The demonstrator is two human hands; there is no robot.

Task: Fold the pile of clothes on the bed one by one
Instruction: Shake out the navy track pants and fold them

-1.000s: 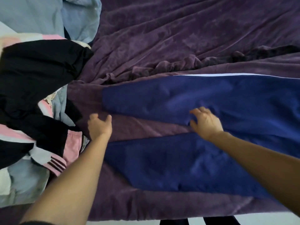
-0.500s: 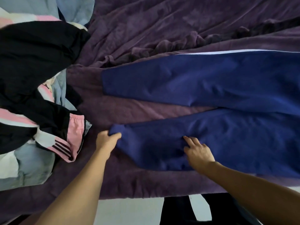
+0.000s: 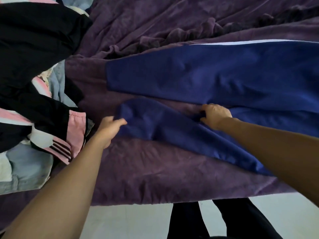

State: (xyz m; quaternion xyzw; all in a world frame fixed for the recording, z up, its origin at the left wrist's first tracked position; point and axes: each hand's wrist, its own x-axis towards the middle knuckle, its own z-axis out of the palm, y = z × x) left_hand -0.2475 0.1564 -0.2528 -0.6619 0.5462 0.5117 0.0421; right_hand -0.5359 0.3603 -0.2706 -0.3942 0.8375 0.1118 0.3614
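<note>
Two hands are seen in the head view, both on the blue trousers, which are spread lengthwise across the purple bed cover with the hems toward the pile of clothes at the left. The hem of the near leg is pinched by the left hand, whose fingers are curled round the fabric. Farther along, the leg's inner edge is gripped by the right hand, its fingers bent into the cloth. Half a second earlier the near leg lay flat, with the left hand only reaching its hem and the right hand resting spread on it. Since then the hem has been lifted off the cover and drawn toward the far leg, so that the near leg is now held in a raised, slanted fold. The far leg, edged by a white stripe, lies flat and untouched. The first fold, leg onto leg, is judged begun but not completed, and the pile, with a pink cuff showing, is yet to be folded.
</note>
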